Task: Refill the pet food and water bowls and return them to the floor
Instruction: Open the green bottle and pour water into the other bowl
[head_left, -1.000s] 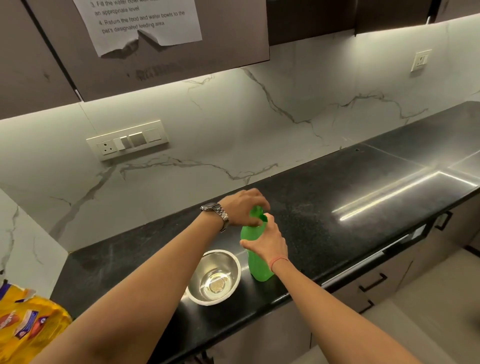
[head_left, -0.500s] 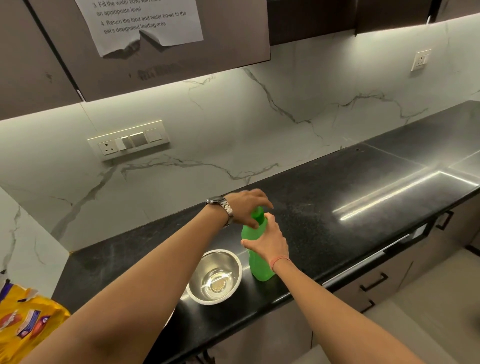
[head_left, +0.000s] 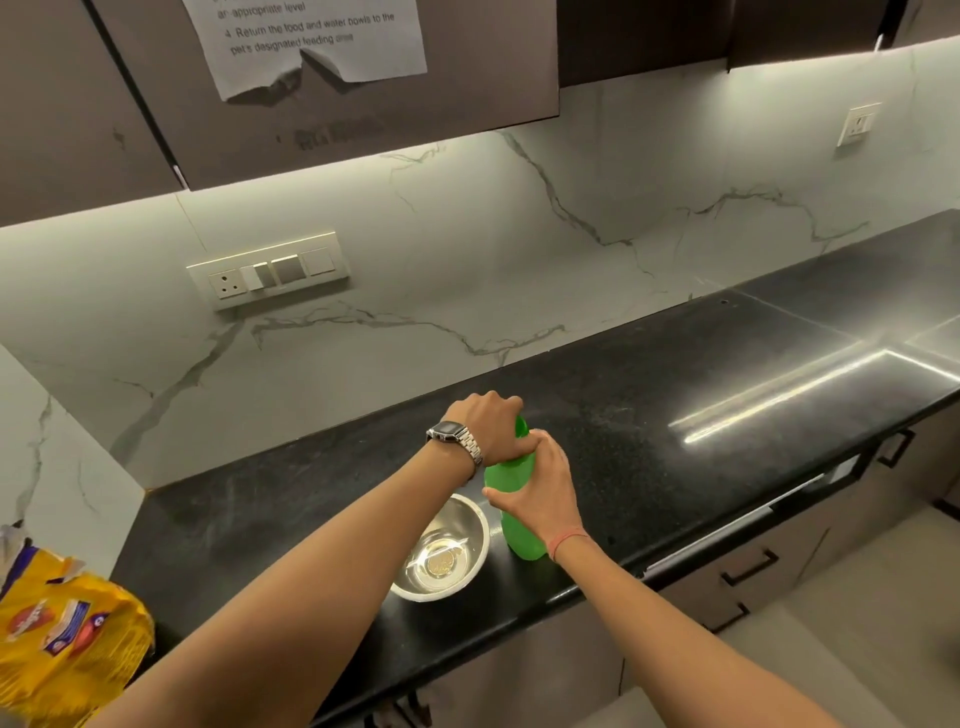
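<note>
A green plastic bottle (head_left: 511, 525) stands upright on the black speckled stone bench (head_left: 675, 415), close to its front edge. The person's left hand (head_left: 488, 428), with a silver metal wristwatch (head_left: 457, 441) on the wrist, is clenched over the bottle's top, fingers curled down round the cap so that only a sliver of green shows at the hand's 3 o'clock side. The right hand (head_left: 540, 491), with a thin red thread (head_left: 569, 538) round its wrist, grasps the bottle's upper body from the 3 o'clock side, thumb lying across the front of the green plastic. The two hands touch each other at the bottle's neck.

Just beside the bottle, at its 9 o'clock, a round stainless-steel bowl (head_left: 441, 551) sits on the bench. The left forearm crosses over its far rim. Its inside shines, and I cannot tell whether there is water in it.

Well apart, at the bottle's 8 o'clock at the left border of the view, lies a crumpled yellow pet food bag (head_left: 67, 634) with red and blue print.

Behind the bench rises a white marble-look wall (head_left: 467, 249) with grey veins, carrying a white switch panel (head_left: 270, 270) at the bottle's 11 o'clock. Above, a torn sheet of printed paper (head_left: 311, 41) hangs on a dark cupboard door (head_left: 467, 93).
</note>
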